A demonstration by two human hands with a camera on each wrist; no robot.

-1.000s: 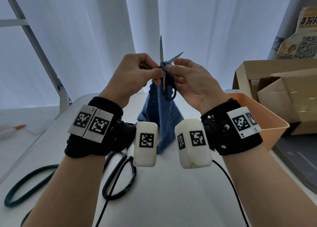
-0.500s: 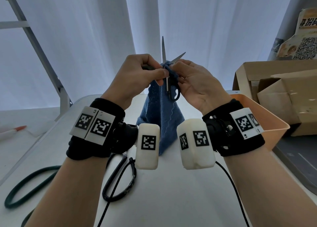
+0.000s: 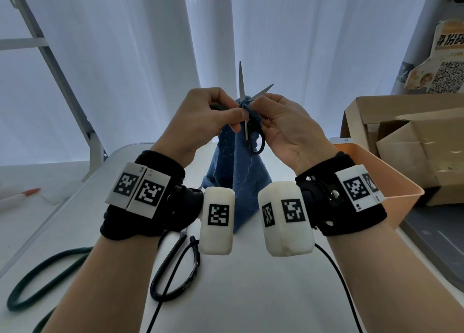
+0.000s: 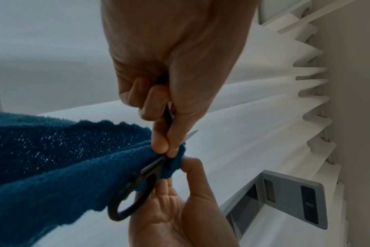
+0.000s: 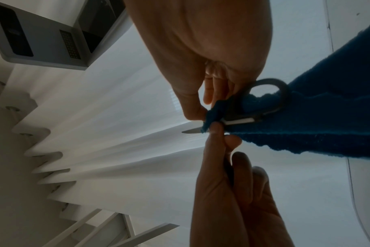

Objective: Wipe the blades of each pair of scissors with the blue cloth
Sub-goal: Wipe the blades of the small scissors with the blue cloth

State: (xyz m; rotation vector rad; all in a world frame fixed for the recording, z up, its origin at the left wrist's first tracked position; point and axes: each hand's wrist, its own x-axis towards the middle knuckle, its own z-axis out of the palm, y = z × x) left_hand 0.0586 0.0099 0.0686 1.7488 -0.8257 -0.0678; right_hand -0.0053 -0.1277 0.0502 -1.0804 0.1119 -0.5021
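Observation:
I hold a small pair of black-handled scissors (image 3: pixel 241 86) upright above the table, blades spread and pointing up. My left hand (image 3: pixel 208 116) grips one handle in its curled fingers, with thumb and forefinger pinched near the pivot. My right hand (image 3: pixel 283 124) pinches the blue cloth (image 3: pixel 236 177) around the base of the blades. The rest of the cloth hangs down to the table. The free handle loop (image 4: pixel 133 200) lies against the cloth (image 4: pixel 53 167). In the right wrist view a blade tip (image 5: pixel 190 131) pokes out past the cloth (image 5: pixel 327 117).
A larger pair of black-handled scissors (image 3: pixel 175 270) lies on the white table (image 3: pixel 251 295) under my left wrist. A dark green loop (image 3: pixel 37 270) lies at the left. An orange bin (image 3: pixel 391 179) and cardboard boxes (image 3: pixel 414 144) stand at the right. Curtains hang behind.
Both hands, the scissors and the cloth have drifted slightly to the right. Neither grip has changed.

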